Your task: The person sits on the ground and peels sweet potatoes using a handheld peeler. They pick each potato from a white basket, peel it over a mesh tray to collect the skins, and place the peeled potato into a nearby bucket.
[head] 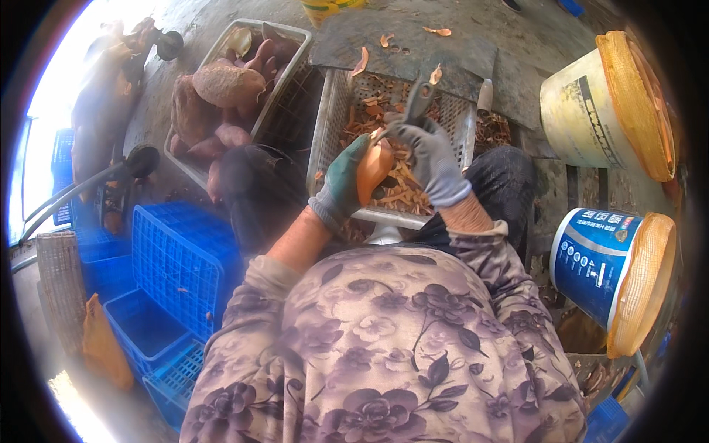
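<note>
My left hand (344, 180), in a green and grey work glove, grips a peeled orange sweet potato (375, 169). My right hand (425, 147), in a grey glove, holds a peeler (418, 102) whose dark handle points up and away from me; its working end is at the top of the sweet potato, largely hidden by my fingers. Both hands are over a perforated plastic crate (328, 119) with orange and brown peelings (407, 196) in it. To the left, a second pale crate (302, 41) holds unpeeled sweet potatoes (228, 83), heaped above its rim.
Two buckets, one whitish (579, 108) and one blue (590, 260), stand at right with orange mesh bags over their rims. Blue plastic crates (177, 266) are at left. A dark board (382, 44) with scattered peelings lies beyond the peelings crate, near a wooden-looking handle (485, 97).
</note>
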Available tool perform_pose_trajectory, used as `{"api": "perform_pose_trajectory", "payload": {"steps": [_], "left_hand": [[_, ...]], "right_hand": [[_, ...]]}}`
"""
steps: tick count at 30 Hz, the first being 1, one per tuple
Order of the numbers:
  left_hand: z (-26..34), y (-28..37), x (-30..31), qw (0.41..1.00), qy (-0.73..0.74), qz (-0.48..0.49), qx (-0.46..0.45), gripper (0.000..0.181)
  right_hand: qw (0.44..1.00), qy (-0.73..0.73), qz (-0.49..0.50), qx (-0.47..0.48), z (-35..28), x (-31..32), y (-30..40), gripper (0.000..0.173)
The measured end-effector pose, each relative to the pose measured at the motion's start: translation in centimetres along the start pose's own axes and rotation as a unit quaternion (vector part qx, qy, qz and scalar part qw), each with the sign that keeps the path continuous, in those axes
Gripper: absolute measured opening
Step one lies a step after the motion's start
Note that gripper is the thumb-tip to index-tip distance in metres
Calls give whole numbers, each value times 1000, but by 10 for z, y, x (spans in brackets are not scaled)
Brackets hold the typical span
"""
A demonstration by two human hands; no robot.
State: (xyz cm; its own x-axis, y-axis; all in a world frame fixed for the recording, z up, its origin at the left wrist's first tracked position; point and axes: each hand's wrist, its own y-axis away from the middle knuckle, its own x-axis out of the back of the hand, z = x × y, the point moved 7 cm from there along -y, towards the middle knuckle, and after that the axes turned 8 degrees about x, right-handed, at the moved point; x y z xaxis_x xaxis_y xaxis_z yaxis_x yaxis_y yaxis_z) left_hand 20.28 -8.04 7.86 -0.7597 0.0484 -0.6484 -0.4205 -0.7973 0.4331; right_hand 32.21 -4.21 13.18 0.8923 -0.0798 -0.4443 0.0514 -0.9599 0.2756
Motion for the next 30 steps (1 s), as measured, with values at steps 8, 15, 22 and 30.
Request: {"api": "perform_pose_trajectory", "payload": {"steps": [8,15,22,30], "left_hand": [[37,32,-24,702,-601,41,-380,72],[35,27,-20,707,-613,24,-353,79],[45,29,-26,774,-554,4,-305,60],[39,34,-22,669,-633,17,-390,72]], "right_hand": [[997,-69,3,43,9,52,-49,23],[996,74,-41,25,2,12,-16,28],[998,-53,-32,0,-2,9,-9,28],[993,-109,-32,-34,1,32,-22,24]]}}
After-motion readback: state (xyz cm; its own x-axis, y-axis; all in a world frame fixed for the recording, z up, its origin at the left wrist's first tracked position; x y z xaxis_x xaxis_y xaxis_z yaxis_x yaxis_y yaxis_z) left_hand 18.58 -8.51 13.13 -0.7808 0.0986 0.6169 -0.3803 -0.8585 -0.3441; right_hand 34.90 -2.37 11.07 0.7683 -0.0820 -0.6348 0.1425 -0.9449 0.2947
